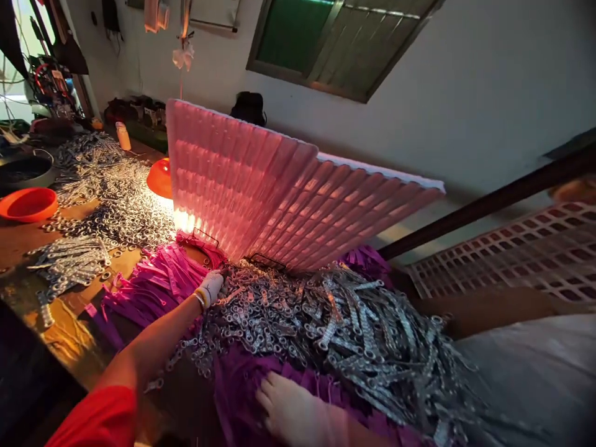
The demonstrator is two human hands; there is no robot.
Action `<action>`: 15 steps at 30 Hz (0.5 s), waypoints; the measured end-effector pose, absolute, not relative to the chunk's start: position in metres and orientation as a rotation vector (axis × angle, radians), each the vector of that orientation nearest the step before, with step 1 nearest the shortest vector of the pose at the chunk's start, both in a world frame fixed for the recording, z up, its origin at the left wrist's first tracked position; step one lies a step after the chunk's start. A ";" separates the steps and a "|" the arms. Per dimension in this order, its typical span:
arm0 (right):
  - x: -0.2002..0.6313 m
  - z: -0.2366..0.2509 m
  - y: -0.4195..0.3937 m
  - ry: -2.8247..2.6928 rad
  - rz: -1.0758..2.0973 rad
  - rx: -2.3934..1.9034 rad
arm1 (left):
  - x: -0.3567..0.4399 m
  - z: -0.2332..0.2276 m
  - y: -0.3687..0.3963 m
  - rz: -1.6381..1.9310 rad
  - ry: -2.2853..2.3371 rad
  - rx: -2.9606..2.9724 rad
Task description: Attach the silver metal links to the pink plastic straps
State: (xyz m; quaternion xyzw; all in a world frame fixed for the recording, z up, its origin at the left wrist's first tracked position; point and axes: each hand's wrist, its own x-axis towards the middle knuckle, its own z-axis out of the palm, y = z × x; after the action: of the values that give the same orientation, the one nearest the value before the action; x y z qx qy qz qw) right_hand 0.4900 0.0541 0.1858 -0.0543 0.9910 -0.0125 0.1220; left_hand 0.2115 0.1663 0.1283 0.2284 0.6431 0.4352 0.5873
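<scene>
My left hand (213,287), in a white covering with a yellowish band at the wrist, reaches to where pink-purple strips (162,273) meet a heap of silvery metal pieces with ringed ends (274,310). Its fingers are drawn together and the tips are hidden, so what they pinch cannot be made out. Nearer to me, my right hand (291,406) lies over a pile of dark purple strips (242,385), fingers apart and slightly blurred. Many flat metal pieces (372,335) spread to the right of it.
Pink corrugated panels (242,174) stand upright behind the heap. A glowing orange-red lamp shade (161,178) is at their left. Farther left are more metal pieces (116,198), an orange basin (28,205) and a small bottle (123,135). Pale fabric (535,366) lies at right.
</scene>
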 end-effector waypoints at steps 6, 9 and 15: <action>0.356 0.117 -0.002 2.965 -0.457 0.437 | 0.194 0.123 0.036 1.022 1.095 0.262; 0.319 0.096 -0.047 2.965 -0.620 0.712 | 0.156 0.130 -0.029 1.070 1.065 0.178; 0.355 0.086 -0.049 2.945 -0.841 1.194 | 0.099 0.136 -0.115 0.878 1.541 0.284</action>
State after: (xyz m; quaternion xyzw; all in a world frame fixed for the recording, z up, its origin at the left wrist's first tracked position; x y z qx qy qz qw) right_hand 0.3549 -0.0493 0.0862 0.3623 0.8935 -0.2552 -0.0731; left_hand 0.0994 -0.1151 0.1358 0.1236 0.6712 0.3821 0.6231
